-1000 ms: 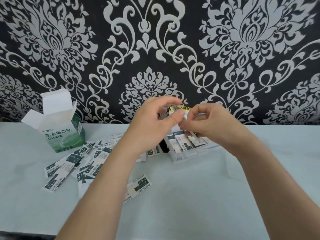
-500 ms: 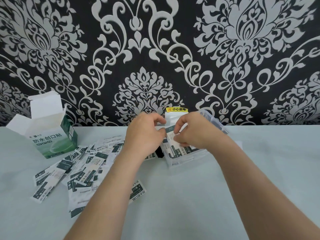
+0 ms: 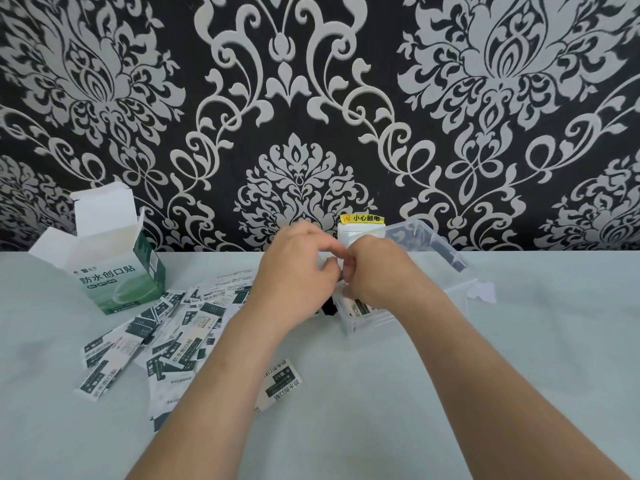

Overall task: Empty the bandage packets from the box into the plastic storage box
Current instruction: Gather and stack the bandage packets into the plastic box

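The clear plastic storage box (image 3: 437, 252) stands at the back middle of the table, tilted. Bandage packets (image 3: 360, 308), white with dark green print, stand inside its near end. My left hand (image 3: 294, 271) and my right hand (image 3: 377, 271) meet over the box's left end, fingers pinched together on packets that are mostly hidden by the fingers. The opened green and white cardboard box (image 3: 119, 275) stands at the far left, flaps up. Several loose packets (image 3: 166, 337) lie scattered between it and my left arm. One packet (image 3: 282, 379) lies alone by my left forearm.
A wall with black and white patterned paper rises right behind the table. A white socket with a yellow label (image 3: 361, 219) sits on it behind the storage box. A white paper scrap (image 3: 482, 292) lies right of the box. A small black object (image 3: 329, 308) sits at its left corner.
Both hands have come down from above the storage box to its left end, bringing the held packets down into it. The view has tilted up slightly.
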The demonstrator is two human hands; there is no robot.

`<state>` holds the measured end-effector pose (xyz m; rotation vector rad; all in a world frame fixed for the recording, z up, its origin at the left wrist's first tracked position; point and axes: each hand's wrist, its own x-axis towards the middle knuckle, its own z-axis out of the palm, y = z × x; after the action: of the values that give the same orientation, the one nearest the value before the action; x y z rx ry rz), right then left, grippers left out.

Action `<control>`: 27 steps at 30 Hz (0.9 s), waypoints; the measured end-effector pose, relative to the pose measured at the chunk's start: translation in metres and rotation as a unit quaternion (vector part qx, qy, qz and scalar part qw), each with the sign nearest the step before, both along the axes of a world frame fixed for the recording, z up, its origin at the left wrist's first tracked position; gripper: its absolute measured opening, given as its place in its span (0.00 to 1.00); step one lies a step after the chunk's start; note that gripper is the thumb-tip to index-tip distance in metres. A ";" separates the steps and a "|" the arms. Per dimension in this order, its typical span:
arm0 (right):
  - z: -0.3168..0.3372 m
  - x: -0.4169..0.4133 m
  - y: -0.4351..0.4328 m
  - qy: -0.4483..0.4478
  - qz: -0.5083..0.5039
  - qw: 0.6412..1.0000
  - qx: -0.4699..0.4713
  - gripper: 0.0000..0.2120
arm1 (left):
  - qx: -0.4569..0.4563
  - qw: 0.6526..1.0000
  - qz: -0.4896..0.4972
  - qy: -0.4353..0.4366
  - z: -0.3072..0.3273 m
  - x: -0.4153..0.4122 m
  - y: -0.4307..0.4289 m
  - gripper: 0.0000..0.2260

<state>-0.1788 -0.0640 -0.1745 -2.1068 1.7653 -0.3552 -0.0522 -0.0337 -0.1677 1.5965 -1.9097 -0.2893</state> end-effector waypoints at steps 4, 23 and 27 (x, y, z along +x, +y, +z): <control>0.008 -0.006 0.001 -0.030 -0.013 0.999 0.000 0.03 | 0.056 0.985 -0.086 -0.139 0.021 -0.006 0.005 0.12; 0.012 -0.055 -0.003 0.015 0.084 0.996 0.040 0.18 | 0.354 0.812 -0.274 -0.375 0.029 -0.059 -0.039 0.12; 0.012 -0.053 -0.003 0.044 0.084 0.992 0.080 0.19 | 0.364 0.809 -0.275 -0.371 0.028 -0.060 -0.041 0.09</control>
<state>-0.2320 -0.0670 -0.1621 -2.1648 1.5895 -0.0741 -0.1126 -0.0748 -0.1397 1.6997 -3.1597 -0.8156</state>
